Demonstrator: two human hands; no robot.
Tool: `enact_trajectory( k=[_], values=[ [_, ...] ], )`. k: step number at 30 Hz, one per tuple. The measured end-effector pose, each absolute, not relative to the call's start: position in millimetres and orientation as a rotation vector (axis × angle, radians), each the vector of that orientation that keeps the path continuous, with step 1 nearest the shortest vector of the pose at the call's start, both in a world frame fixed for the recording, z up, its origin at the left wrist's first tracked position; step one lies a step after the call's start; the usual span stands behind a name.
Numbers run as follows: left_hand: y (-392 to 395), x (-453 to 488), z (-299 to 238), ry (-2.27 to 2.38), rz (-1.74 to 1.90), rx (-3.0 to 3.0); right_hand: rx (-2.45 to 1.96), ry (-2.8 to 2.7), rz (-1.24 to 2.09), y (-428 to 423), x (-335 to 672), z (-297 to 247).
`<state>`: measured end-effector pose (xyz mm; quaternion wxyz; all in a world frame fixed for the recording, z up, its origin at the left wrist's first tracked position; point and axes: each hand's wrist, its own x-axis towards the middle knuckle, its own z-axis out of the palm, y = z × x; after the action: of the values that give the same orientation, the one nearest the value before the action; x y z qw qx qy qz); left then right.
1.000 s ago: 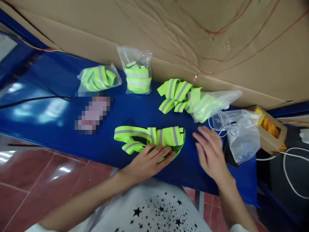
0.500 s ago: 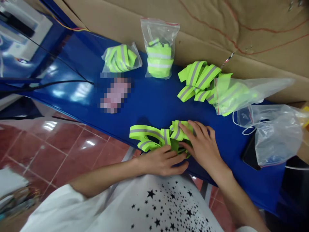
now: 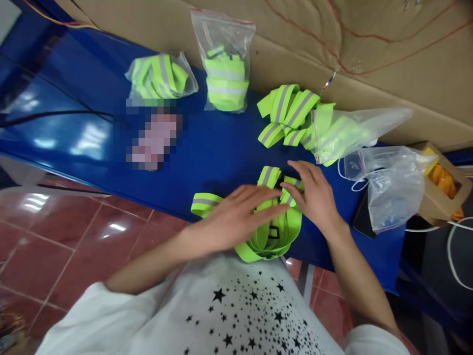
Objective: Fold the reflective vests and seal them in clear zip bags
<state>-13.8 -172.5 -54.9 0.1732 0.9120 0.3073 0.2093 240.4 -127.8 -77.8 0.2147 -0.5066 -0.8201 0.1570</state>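
A neon yellow-green reflective strap (image 3: 271,249) with a grey stripe lies in loops at the table's near edge. A small black buckle (image 3: 274,232) shows among its loops. Over the strap's left part stretches my left hand (image 3: 236,214), fingers extended and slightly blurred, covering some of the loops. My right hand (image 3: 316,195) is at the strap's right side, thumb and fingers apart, close to an upper loop. Whether its fingertips touch the strap I cannot tell.
Behind are two clear bags of similar straps, one lying (image 3: 158,76), one upright (image 3: 226,84). A loose strap pile (image 3: 290,113) adjoins another bag (image 3: 340,135). At right are an empty plastic bag (image 3: 397,197), a dark phone-like object (image 3: 364,219) and a cardboard box (image 3: 443,190).
The strap's loops have been spread and turned, so the buckle now shows. My left hand has moved up and flattened over them; my right hand has opened away from the strap. The view has shifted.
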Motion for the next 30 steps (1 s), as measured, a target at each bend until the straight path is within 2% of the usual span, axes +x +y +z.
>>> enact_trajectory(
  k=[3, 8, 14, 19, 24, 30],
  values=[
    [-142, -19, -64, 0.909, 0.383, 2.66, -1.269, -2.37, 0.289, -139, 246, -72],
    [-94, -10, -84, 0.759, 0.299, 2.635, -1.225, -2.516, 0.474, -151, 263, -86],
    [-63, 1, -88, 0.744, 0.463, 2.24, -1.384, -1.877, 0.725, -155, 270, -105],
    [-64, 0, -100, 0.802, 0.435, 1.967, -1.434, -1.39, 1.165, -155, 260, -114],
    [-65, -4, -104, 0.738, 0.521, 1.795, -1.41, -1.223, 1.254, -148, 257, -119],
    [-81, -4, -94, 0.677, 0.468, 2.064, -1.359, -1.162, 1.275, -147, 257, -117]
  ],
)
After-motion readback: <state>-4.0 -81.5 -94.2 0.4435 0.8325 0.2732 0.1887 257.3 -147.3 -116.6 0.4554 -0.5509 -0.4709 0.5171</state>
